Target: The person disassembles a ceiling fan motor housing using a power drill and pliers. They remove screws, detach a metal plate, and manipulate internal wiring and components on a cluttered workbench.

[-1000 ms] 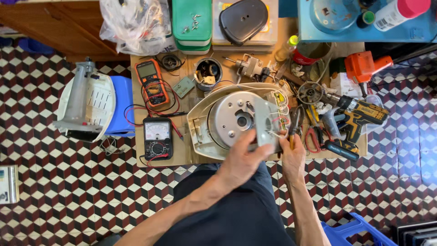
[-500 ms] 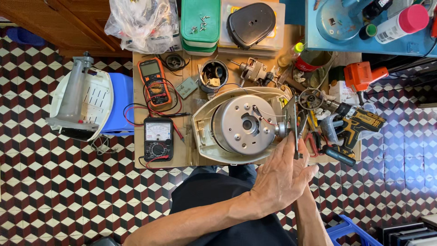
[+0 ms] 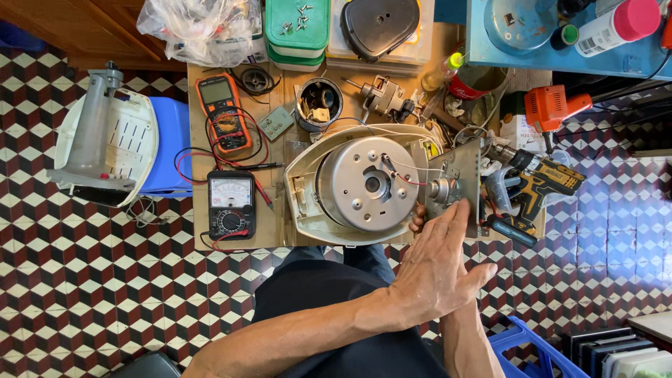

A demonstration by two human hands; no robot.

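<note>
Two multimeters are lying at the table's nine o'clock side: an orange digital multimeter above a black analog multimeter, red leads trailing between them. One cordless drill, yellow and black, is resting at three o'clock, with one orange corded drill beyond it. One cream appliance housing is sitting at the centre, its round grey motor showing one middle hole and thin red and white wires running to a grey metal plate. The left hand is crossing over flat, grip spread apart, fingertips touching the plate's lower edge. The right hand is mostly hidden behind it; I cannot tell its grip.
</note>
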